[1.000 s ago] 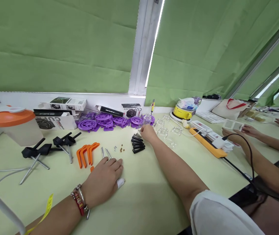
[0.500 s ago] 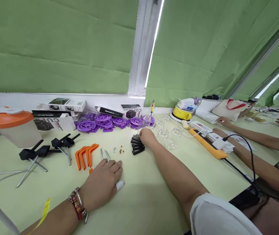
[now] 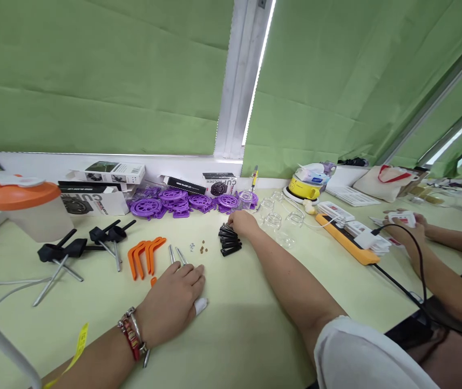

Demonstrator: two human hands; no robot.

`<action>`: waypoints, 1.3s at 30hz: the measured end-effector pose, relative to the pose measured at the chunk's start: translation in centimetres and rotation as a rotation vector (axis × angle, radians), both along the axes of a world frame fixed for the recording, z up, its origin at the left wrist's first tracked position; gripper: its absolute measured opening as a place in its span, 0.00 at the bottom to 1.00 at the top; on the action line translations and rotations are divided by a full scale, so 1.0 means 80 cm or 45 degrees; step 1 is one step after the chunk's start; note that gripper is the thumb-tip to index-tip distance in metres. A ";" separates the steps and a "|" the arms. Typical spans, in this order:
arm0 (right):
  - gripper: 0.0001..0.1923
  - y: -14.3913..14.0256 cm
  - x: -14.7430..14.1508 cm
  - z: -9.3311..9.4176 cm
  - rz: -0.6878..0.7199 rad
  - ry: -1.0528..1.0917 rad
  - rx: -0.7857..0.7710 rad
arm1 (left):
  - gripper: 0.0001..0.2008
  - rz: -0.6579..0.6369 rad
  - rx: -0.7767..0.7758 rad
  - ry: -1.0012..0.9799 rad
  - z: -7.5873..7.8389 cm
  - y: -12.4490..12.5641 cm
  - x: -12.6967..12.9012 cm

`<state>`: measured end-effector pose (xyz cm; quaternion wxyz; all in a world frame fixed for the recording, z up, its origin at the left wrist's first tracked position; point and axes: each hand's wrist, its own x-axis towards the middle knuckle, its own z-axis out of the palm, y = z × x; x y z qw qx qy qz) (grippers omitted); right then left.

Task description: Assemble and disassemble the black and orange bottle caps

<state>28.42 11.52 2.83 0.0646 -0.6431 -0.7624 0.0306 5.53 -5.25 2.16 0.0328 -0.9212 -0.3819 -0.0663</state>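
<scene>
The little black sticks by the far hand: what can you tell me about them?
The black sticks are a small pile of short, slim, dark pieces, plastic by the look, lying flat on the pale green table and roughly parallel. The person's right hand rests at the pile's far end, its fingers on or just over the topmost ones. Tiny screws lie to their left, apart from them.

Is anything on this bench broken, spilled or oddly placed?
Nothing looks damaged or spilled. One oddity: the left hand, resting flat beside the orange brackets, has a white wrap on one fingertip. The right hand rests at the black pins.
</scene>
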 end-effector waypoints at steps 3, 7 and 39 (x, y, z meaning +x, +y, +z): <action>0.10 0.000 -0.001 0.002 0.014 -0.038 -0.004 | 0.16 -0.010 0.011 -0.017 -0.001 0.000 -0.001; 0.11 -0.002 -0.003 0.003 0.034 -0.095 0.004 | 0.16 -0.012 0.020 -0.027 -0.002 0.000 -0.001; 0.10 0.001 0.003 -0.008 0.045 -0.053 -0.022 | 0.16 0.001 0.001 0.002 0.000 0.000 0.000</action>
